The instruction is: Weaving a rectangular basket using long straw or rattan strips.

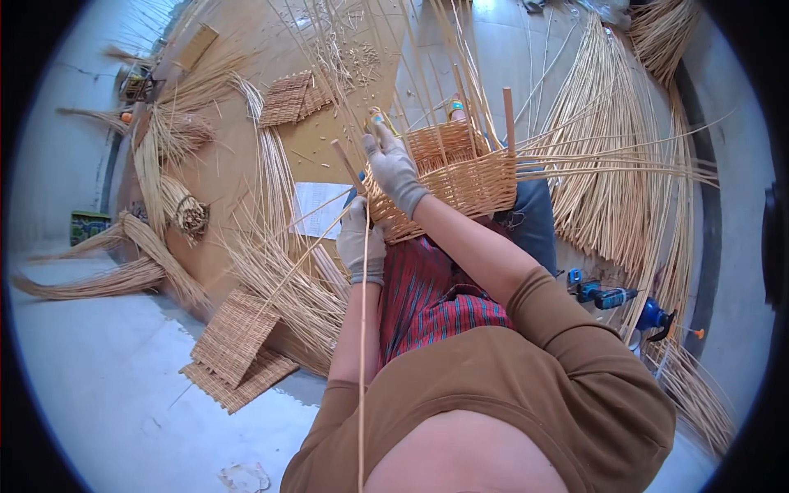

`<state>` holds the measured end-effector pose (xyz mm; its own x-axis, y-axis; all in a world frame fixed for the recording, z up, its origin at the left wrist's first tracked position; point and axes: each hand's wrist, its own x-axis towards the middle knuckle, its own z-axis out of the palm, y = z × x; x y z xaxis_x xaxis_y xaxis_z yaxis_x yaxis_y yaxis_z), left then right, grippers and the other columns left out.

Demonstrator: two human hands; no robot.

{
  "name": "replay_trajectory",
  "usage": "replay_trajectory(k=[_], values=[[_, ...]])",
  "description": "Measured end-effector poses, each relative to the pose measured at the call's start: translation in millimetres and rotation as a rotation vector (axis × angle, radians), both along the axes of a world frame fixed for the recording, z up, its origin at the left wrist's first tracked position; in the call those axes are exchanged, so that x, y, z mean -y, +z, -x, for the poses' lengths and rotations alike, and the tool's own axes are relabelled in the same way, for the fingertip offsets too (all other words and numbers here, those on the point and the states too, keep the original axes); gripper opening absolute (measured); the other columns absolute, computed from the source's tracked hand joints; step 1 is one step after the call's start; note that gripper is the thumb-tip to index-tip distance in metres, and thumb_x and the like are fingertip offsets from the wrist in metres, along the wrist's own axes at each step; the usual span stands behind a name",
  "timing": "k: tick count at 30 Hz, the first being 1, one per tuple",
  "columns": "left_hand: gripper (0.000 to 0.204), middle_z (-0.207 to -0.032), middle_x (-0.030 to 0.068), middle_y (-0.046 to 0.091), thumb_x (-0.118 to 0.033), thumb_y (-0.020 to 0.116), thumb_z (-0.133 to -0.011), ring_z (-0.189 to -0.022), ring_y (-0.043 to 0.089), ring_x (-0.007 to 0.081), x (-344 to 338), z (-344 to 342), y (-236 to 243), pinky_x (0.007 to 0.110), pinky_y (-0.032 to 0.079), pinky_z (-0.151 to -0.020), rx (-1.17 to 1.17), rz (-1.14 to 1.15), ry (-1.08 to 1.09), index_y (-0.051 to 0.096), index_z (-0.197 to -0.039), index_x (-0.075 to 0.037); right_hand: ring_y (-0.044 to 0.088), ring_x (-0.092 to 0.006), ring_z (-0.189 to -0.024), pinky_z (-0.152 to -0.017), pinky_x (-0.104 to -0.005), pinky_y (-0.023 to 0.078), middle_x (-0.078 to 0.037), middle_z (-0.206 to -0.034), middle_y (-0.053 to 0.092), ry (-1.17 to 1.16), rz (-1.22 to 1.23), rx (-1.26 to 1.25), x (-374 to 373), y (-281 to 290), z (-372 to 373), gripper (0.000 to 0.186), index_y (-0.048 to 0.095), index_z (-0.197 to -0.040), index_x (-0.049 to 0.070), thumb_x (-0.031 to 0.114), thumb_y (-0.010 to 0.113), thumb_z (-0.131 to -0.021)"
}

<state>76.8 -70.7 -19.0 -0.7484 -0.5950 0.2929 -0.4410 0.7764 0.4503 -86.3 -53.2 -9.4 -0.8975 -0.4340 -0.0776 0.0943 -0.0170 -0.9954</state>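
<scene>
A partly woven wicker basket rests tilted across my lap, with thin upright canes and wooden corner posts rising from it. My left hand, in a pale glove, is closed round its near left corner, below a post. A long cane strand runs from there down past my body to the lower edge. My right hand, gloved too, reaches over the basket's left end. Its fingers are drawn together among the upright canes; what they pinch is hidden. Bright tape wraps a far corner post.
Woven square panels lie at the left, more panels farther off. Bundles of cane spread on both sides. Long canes stick out right from the basket. A blue power tool and a paper sheet lie on the floor.
</scene>
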Motion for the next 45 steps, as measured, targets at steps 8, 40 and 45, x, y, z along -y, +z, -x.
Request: replay_trajectory(k=[8,40,45], values=[[0.065,-0.115,0.0139,0.066,-0.012,0.080,-0.073,-0.097,0.067,0.0377,8,-2,-24,0.046,0.054,-0.079,0.027,-0.156,-0.002,0.051,-0.131,-0.020,0.057,-0.0154,-0.111,-0.099,-0.0321,0.046,-0.008,-0.128,0.062,-0.053,0.352,-0.365,-31,41,-14,0.059,0.047,-0.144,0.002,0.037,0.063,-0.100],[0.082,-0.138,0.0167,0.046,-0.020,0.078,-0.077,-0.088,0.066,0.0344,-101,90,27,0.045,0.055,-0.078,0.184,-0.094,-0.298,0.041,-0.150,-0.026,0.062,-0.0231,-0.120,-0.098,-0.0359,0.050,-0.013,-0.126,0.065,-0.116,-0.335,-0.924,-164,53,68,0.044,0.055,-0.135,0.010,-0.003,0.059,-0.094],[0.068,-0.119,0.0144,0.048,-0.005,0.054,-0.090,-0.073,0.064,0.0259,-105,103,12,0.039,0.055,-0.067,0.197,0.166,-0.258,0.040,-0.150,-0.033,0.059,-0.0197,-0.122,-0.100,-0.0339,0.049,-0.011,-0.132,0.062,-0.147,-0.116,-0.836,-206,47,99,0.025,0.064,-0.122,0.000,0.004,0.057,-0.099]])
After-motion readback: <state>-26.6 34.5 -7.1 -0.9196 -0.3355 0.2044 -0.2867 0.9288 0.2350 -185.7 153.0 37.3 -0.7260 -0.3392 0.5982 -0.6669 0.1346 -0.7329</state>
